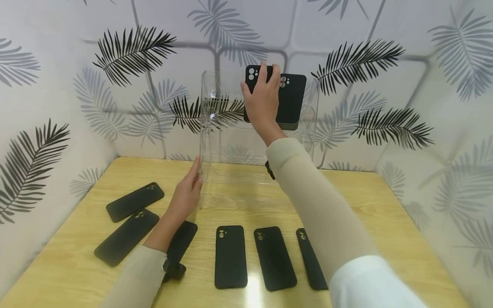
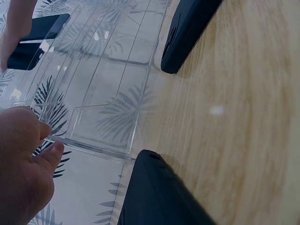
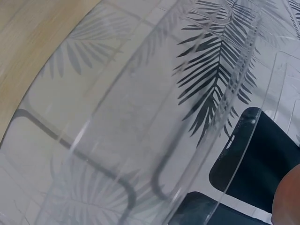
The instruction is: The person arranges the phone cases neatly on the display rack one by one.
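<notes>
A clear tiered acrylic stand (image 1: 206, 149) stands upright at the back of the table. My left hand (image 1: 186, 192) grips its left side panel, thumb and finger pinching the edge in the left wrist view. At the top tier, my right hand (image 1: 263, 100) holds a black phone case (image 1: 251, 77) with fingers spread over its back and upper edge. Beside it on the right, another black phone case (image 1: 293, 96) leans in the same tier. In the right wrist view a fingertip (image 3: 287, 199) overlaps a dark case (image 3: 251, 164) seen through the clear plastic.
Two black cases (image 1: 135, 202) lie at the table's left, one beneath my left forearm (image 1: 182, 241). Across the front are a case (image 1: 231, 256), a tilted case (image 1: 275, 259) and one partly hidden by my right sleeve (image 1: 312, 263). Leaf-patterned walls (image 1: 57, 107) enclose the wooden table.
</notes>
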### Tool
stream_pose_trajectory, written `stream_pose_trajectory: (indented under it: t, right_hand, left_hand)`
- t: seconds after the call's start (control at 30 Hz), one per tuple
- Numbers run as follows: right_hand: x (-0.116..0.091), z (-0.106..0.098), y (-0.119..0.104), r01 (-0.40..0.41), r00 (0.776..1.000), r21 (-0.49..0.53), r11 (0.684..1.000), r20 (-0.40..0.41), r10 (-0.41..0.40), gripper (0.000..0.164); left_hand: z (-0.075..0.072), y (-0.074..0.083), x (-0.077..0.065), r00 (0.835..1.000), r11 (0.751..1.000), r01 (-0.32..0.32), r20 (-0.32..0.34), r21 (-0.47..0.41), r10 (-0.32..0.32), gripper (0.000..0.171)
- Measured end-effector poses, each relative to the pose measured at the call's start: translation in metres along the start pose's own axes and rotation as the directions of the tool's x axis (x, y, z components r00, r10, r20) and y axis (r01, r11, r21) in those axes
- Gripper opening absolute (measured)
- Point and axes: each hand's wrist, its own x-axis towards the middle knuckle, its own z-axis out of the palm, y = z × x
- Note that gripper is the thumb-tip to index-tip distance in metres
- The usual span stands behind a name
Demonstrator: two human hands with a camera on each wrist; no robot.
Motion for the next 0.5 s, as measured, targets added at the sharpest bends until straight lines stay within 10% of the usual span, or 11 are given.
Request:
stream_pose_trajectory:
  t: [0.5]
  right_hand:
    - [-0.012, 0.006, 0.006, 0.044, 0.999, -0.146, 0.988, -0.012, -0.046, 0.075]
  left_hand:
    - [0.001, -0.002, 0.0, 1.0, 1.0, -0.002, -0.006, 0.013, 0.002, 0.072]
